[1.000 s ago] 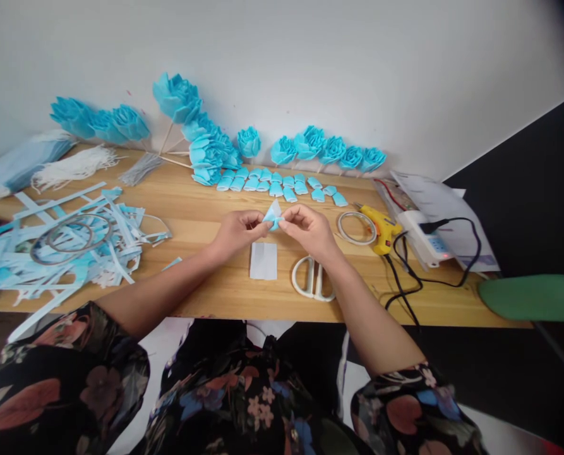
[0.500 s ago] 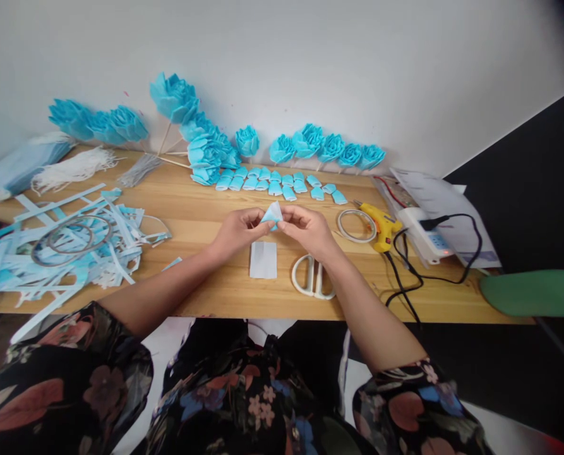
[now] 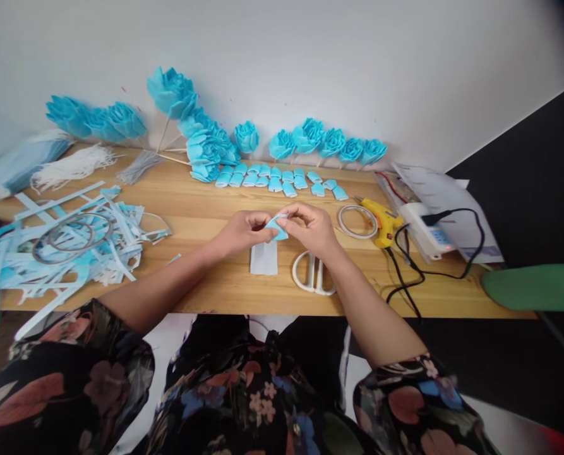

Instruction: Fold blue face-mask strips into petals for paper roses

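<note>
A small folded piece of blue and white fabric (image 3: 280, 229) is pinched between both hands over the middle of the table. My left hand (image 3: 247, 229) grips its left side with thumb and fingers. On the other side, my right hand (image 3: 311, 229) holds its upper right part. Just below lies a pale square of fabric (image 3: 264, 260), its top edge partly covered by the held piece. White-handled scissors (image 3: 304, 274) rest under my right wrist, their blades hidden. Beyond the hands, several folded blue petals (image 3: 275, 183) lie in rows.
Blue fabric flowers on sticks (image 3: 309, 136) lean along the wall. A heap of cut strips (image 3: 73, 246) with wire rings covers the left side. To the right are a roll of tape (image 3: 357, 222), a yellow glue gun (image 3: 384, 222), a power strip (image 3: 426, 230) and black cords.
The held fabric has turned from a white-topped point to a slanted fold showing more blue. It sits slightly lower, over the top of the pale square.
</note>
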`<state>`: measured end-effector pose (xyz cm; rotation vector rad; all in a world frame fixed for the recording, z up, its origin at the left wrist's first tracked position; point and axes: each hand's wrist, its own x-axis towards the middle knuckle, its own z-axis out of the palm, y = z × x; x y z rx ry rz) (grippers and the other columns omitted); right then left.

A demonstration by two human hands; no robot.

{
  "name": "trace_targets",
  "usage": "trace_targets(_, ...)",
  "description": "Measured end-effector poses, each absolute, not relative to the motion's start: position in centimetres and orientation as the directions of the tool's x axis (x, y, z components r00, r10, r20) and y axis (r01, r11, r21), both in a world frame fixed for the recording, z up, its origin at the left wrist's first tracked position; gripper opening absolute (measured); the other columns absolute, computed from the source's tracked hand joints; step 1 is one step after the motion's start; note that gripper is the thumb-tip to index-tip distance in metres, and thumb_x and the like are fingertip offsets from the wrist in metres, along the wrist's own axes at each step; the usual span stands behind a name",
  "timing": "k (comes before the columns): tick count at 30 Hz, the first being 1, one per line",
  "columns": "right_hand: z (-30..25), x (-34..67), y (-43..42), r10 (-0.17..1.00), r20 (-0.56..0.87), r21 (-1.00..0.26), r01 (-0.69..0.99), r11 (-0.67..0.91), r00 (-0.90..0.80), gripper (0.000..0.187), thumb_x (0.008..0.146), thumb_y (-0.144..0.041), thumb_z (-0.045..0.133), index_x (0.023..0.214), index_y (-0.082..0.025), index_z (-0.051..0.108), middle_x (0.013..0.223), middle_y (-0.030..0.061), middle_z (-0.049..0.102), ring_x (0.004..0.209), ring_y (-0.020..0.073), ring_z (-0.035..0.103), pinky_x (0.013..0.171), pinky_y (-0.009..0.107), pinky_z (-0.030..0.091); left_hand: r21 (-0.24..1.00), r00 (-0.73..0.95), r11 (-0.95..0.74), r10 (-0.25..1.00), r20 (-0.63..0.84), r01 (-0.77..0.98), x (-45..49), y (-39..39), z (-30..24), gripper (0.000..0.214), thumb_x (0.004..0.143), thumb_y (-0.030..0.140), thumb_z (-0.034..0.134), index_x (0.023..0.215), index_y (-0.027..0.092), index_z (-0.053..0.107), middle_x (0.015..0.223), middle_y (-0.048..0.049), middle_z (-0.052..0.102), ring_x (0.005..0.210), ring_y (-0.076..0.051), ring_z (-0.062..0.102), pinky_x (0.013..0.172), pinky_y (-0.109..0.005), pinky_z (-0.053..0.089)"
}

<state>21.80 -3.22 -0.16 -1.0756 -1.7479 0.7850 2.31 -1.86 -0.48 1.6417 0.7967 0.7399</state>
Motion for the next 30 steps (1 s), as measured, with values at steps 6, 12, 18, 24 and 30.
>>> trace_targets(6,0.49,21.86,-3.55,0.779,0.557,-0.678,0.383,0.627,-0.289,0.013,0.09,-0.032,0.065,0.089,-0.029,0.077,0.088,0.0018,0.077,0.086,0.0198,0.068,0.085,0.039,0.053,1.0,0.566,0.019,0.824,-0.011,-0.007,2.26,-2.06,0.15,0.031,0.074,0.043,0.076,0.071,0.017,0.058,0.06,0.0019,0.058,0.053,-0.008,0.049,0.051,-0.021,0.039)
trace_targets(12,-0.07,22.16,-3.08,0.75,0.586,-0.651,0.372,0.661,-0.308,0.02,0.092,-0.028,0.06,0.09,-0.032,0.08,0.094,0.0013,0.079,0.089,0.0206,0.071,0.085,0.042,0.055,0.998,0.553,0.036,0.833,-0.007,-0.042,2.18,-2.21,0.22,0.033,0.077,0.046,0.076,0.072,0.017,0.059,0.062,0.0005,0.062,0.054,-0.008,0.051,0.051,-0.02,0.04)
trace_targets(18,-0.19,22.12,-3.02,0.677,0.665,-0.596,0.323,0.735,-0.315,0.025,0.092,-0.02,0.06,0.097,-0.033,0.08,0.095,0.0001,0.08,0.089,0.0184,0.072,0.084,0.038,0.055,0.999,0.533,0.013,0.846,0.009,-0.039,2.32,-2.38,0.39,0.038,0.078,0.05,0.074,0.069,0.017,0.059,0.061,0.0,0.061,0.053,-0.008,0.051,0.051,-0.021,0.039)
trace_targets(24,0.24,22.15,-3.65,0.884,0.429,-0.833,0.297,0.467,-0.184,0.031,0.098,-0.037,0.054,0.124,-0.03,0.07,0.104,0.002,0.078,0.096,0.019,0.071,0.096,0.04,0.055,0.999,0.47,-0.051,0.882,0.039,0.012,2.28,-1.94,-0.02,0.032,0.078,0.046,0.073,0.073,0.017,0.061,0.061,0.0009,0.059,0.053,-0.008,0.049,0.051,-0.021,0.038)
trace_targets(30,-0.17,22.34,-3.12,0.934,0.267,-0.938,0.157,0.308,-0.238,0.048,0.089,-0.044,0.066,0.133,-0.027,0.063,0.099,0.0029,0.073,0.09,0.018,0.068,0.088,0.036,0.056,0.983,0.445,-0.166,0.888,0.111,0.084,2.31,-1.77,-0.4,0.034,0.081,0.047,0.07,0.072,0.017,0.058,0.062,0.0003,0.06,0.057,-0.01,0.052,0.053,-0.022,0.038)
